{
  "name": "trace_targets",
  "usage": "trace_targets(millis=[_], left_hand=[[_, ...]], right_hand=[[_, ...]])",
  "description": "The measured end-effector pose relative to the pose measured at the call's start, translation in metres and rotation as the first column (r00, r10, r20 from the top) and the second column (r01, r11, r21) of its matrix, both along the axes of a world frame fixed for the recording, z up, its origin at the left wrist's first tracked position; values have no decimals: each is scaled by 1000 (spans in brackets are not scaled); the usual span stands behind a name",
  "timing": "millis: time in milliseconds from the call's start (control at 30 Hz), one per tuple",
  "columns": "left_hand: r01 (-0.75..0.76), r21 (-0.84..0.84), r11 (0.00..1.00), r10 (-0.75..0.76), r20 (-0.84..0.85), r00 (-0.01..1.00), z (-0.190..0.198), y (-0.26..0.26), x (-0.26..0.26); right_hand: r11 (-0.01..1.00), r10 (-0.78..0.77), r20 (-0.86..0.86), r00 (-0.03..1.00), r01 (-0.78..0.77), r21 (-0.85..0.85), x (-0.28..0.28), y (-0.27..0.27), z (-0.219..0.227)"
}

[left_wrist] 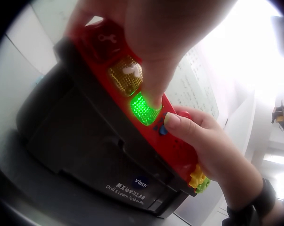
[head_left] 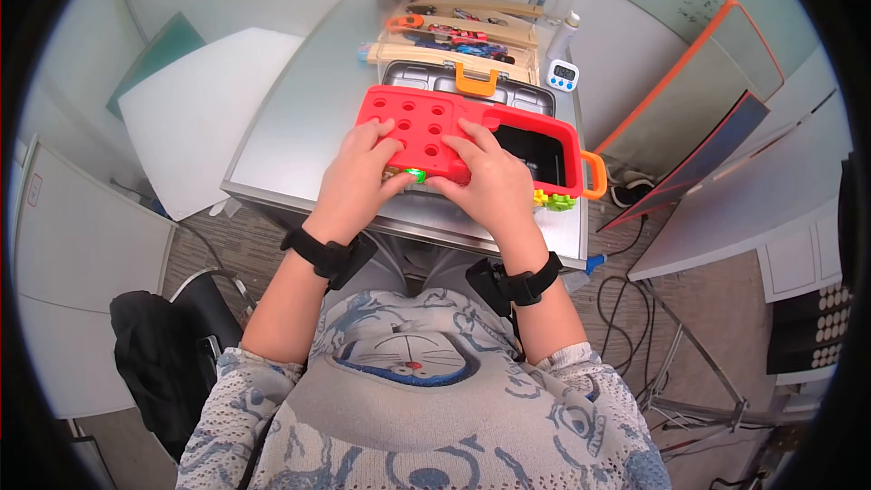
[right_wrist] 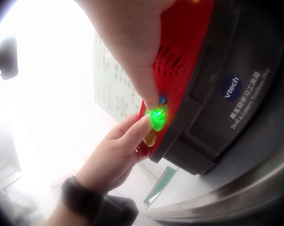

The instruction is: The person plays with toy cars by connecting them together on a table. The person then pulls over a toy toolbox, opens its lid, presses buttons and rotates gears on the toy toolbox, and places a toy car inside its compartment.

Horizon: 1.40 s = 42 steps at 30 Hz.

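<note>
A toy toolbox with a red top and dark body stands near the table's front edge. My left hand holds the top's left part, fingers bent over the holed panel, thumb at the glowing green button. Beside that button is a yellow one. My right hand grips the middle, fingertips on top and thumb on the front by the small blue switch. In the right wrist view, both thumbs meet near the green light. Some fingertips are hidden in the wrist views.
Behind the toolbox lie a grey case lid with an orange latch and wooden racks of toy cars. A white timer and a bottle stand at the back right. Yellow and green gears sit at the toolbox's front right.
</note>
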<state>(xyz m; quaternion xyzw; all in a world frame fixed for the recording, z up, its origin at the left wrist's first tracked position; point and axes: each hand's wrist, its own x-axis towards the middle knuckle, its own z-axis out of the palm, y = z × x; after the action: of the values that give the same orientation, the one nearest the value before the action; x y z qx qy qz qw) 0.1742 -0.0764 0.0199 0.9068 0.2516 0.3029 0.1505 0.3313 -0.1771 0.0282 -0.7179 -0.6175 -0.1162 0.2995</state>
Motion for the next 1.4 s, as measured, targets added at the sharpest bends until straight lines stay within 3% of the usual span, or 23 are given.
trace_targets(millis=[167,333,767,1033,1400], left_hand=[[20,4,1000,-20,-85,996,4,3,-7],[160,-130,978,-169,-65,983,3,15,-15],[114,-44,993,-116,-66,991,0,12,-13],[213,-225,951,-223,-16,975,9,18,-20],[243,-236,941,-240,39,970,6,25,-24]], right_hand=[[1000,9,5,1000,-9,12,-1,0,1],[1000,1,-4,1000,-1,-10,-1,0,2],[1000,-6,5,1000,6,16,-1,0,1],[994,-74,13,997,73,80,-8,2,2],[989,-84,39,996,79,123,-8,4,-2]])
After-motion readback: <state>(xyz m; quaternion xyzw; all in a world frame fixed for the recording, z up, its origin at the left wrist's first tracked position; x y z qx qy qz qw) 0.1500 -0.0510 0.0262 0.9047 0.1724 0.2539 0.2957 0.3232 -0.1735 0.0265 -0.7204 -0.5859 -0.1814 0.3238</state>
